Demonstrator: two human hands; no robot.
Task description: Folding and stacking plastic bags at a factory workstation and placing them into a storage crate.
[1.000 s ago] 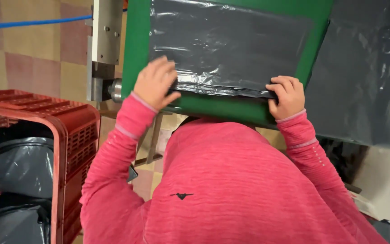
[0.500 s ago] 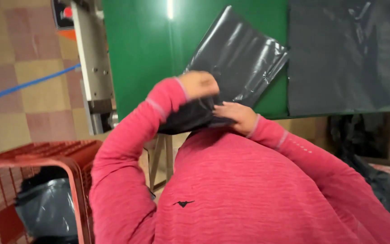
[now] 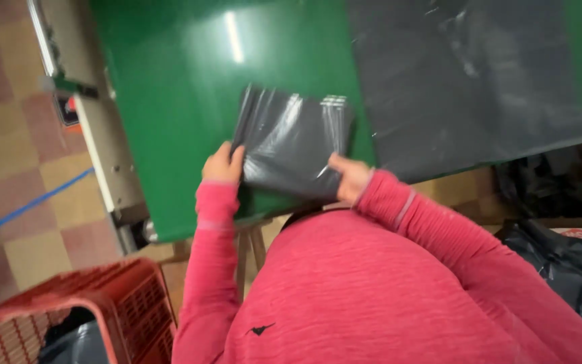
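Lying between both hands' fingers [image 3: 236, 156]: folded bag [image 3: 291, 141]

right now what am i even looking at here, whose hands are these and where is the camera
The camera sits on a person's head and looks down, so you see their own chest and arms in a pink top. There is no machine arm here, only two bare hands.

In front of them is a green table. On it lies a folded dark plastic bag. The left hand grips its left edge and the right hand holds its lower right corner. A larger dark sheet lies spread flat on the table to the right.

At the lower left stands a red crate with more dark plastic inside. The floor is tiled, with a blue line across it.
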